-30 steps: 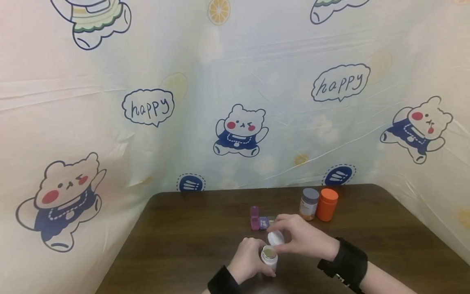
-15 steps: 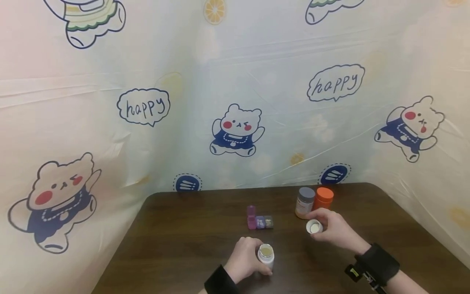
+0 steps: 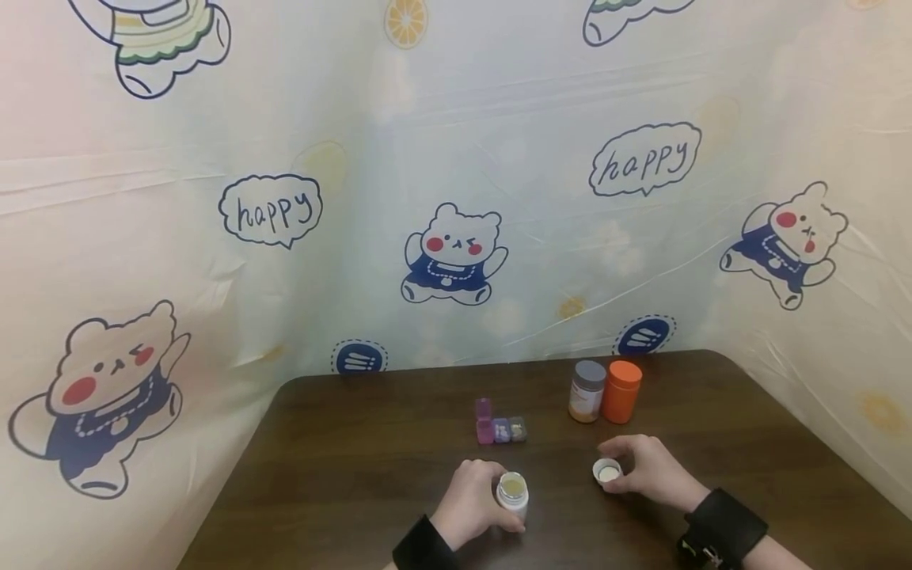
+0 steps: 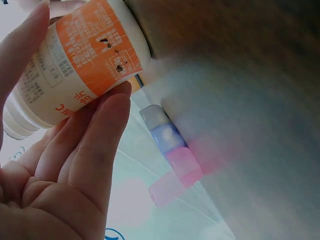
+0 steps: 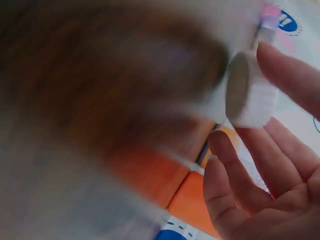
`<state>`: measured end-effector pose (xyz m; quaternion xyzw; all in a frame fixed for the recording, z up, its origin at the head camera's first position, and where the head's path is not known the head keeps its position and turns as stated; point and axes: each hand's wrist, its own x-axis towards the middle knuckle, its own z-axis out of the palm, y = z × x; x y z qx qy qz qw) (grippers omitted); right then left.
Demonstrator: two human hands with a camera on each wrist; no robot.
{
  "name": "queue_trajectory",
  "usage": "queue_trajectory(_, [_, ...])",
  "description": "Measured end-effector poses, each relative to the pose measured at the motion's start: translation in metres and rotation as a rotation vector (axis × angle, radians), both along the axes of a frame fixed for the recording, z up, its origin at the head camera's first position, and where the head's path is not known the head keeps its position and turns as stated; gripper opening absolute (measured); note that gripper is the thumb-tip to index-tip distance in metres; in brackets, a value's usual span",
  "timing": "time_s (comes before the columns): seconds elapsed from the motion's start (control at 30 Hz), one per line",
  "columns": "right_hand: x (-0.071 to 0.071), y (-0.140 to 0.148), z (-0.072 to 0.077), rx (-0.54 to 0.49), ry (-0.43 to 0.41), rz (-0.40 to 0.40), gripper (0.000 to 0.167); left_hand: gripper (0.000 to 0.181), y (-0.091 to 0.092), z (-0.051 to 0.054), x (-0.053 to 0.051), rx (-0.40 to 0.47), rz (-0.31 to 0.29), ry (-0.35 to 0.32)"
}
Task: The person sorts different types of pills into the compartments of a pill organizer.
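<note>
My left hand (image 3: 470, 503) grips a small white bottle (image 3: 514, 507) around its side. The bottle is uncapped, and its mouth faces up. An orange label with print (image 4: 100, 47) shows on it in the left wrist view. My right hand (image 3: 651, 471) pinches the white screw cap (image 3: 607, 473) between thumb and fingers, low over the table to the right. In the head view the cap's inner side faces up. Whether the cap touches the table I cannot tell. Beyond the bottle lies a small pill box (image 3: 502, 430) in pink, blue and grey, its pink lid (image 3: 484, 408) raised.
A grey-lidded jar (image 3: 587, 392) and an orange jar (image 3: 622, 393) stand side by side at the back right of the dark wooden table (image 3: 356, 459). A cloth printed with bears (image 3: 456, 253) hangs behind the table's far edge.
My right hand has moved right, away from the bottle, carrying the cap, then lowered toward the table. The left hand keeps its grip on the bottle. The camera view has shifted slightly.
</note>
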<state>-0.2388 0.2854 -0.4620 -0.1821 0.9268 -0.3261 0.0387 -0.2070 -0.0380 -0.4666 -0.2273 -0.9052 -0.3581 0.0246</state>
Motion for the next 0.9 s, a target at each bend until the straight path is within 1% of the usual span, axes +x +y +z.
queue_trajectory(0.13, [-0.002,0.000,-0.003,0.040,0.026,0.005,0.053,0.048,-0.001,0.001,0.000,-0.029,0.006,0.031])
queue_trajectory(0.23, [-0.002,-0.002,-0.002,0.076,0.050,0.007,0.056,0.048,0.000,0.001,0.000,-0.057,0.008,0.065])
queue_trajectory(0.37, [0.000,-0.009,0.001,0.141,0.059,-0.006,0.064,0.052,0.001,0.001,0.002,-0.071,-0.002,0.068])
queue_trajectory(0.47, [0.007,-0.019,0.003,0.158,0.092,-0.012,0.069,0.056,0.002,0.000,0.006,-0.066,-0.022,0.054])
queue_trajectory(0.53, [0.015,-0.031,0.005,0.120,0.119,-0.001,0.072,0.060,0.001,0.000,0.008,-0.067,-0.039,0.056])
queue_trajectory(0.6, [0.022,-0.045,0.008,0.059,0.130,0.025,0.071,0.065,-0.001,0.001,0.010,-0.064,-0.056,0.047])
queue_trajectory(0.67, [0.028,-0.060,0.010,-0.016,0.108,0.067,0.070,0.071,-0.005,0.002,0.008,-0.059,-0.077,0.017])
queue_trajectory(0.7, [0.031,-0.067,0.010,-0.062,0.085,0.095,0.069,0.073,-0.008,0.004,0.007,-0.050,-0.090,-0.017])
queue_trajectory(0.8, [0.034,-0.084,0.007,-0.223,-0.040,0.188,0.066,0.076,-0.020,0.008,-0.002,-0.004,-0.124,-0.147])
queue_trajectory(0.9, [0.036,-0.098,0.001,-0.380,-0.146,0.234,0.066,0.070,-0.036,0.011,-0.015,0.093,-0.142,-0.263])
